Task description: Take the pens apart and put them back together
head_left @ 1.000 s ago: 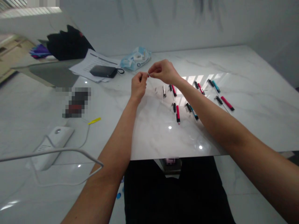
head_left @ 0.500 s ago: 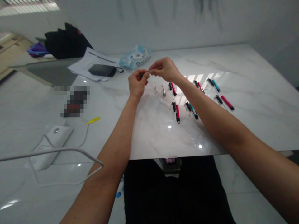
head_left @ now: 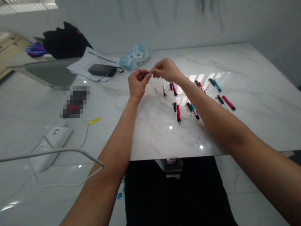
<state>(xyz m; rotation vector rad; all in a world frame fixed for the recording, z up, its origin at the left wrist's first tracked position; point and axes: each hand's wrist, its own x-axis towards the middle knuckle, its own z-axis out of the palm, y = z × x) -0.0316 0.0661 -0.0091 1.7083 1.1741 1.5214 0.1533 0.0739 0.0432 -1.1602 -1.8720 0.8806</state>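
Note:
My left hand [head_left: 137, 84] is closed around a slim black pen part [head_left: 145, 75], mostly covered by the fingers. Against its tip, my right hand [head_left: 164, 70] pinches something tiny and pale that I cannot make out. Both hands are raised over the table, fingertips touching or nearly so. To their right lie groups of pen parts: a red barrel [head_left: 178, 113] beside a black piece [head_left: 175, 107], a teal barrel [head_left: 194, 110], another teal barrel [head_left: 217, 85] and a large red barrel [head_left: 228, 102]. Thin pale refills lie among them. A white-and-black pen part [head_left: 165, 90] is nearest my hands.
Behind my hands sits a light blue wipes packet [head_left: 136, 57]. A black power bank [head_left: 102, 70] rests on papers [head_left: 94, 56]. On the left are a white device [head_left: 53, 146], a grey cable [head_left: 70, 150] above the table, and a yellow tag [head_left: 93, 121].
My fingertips have shifted slightly, and more of the black part shows in my left hand. The loose pen parts lie as before.

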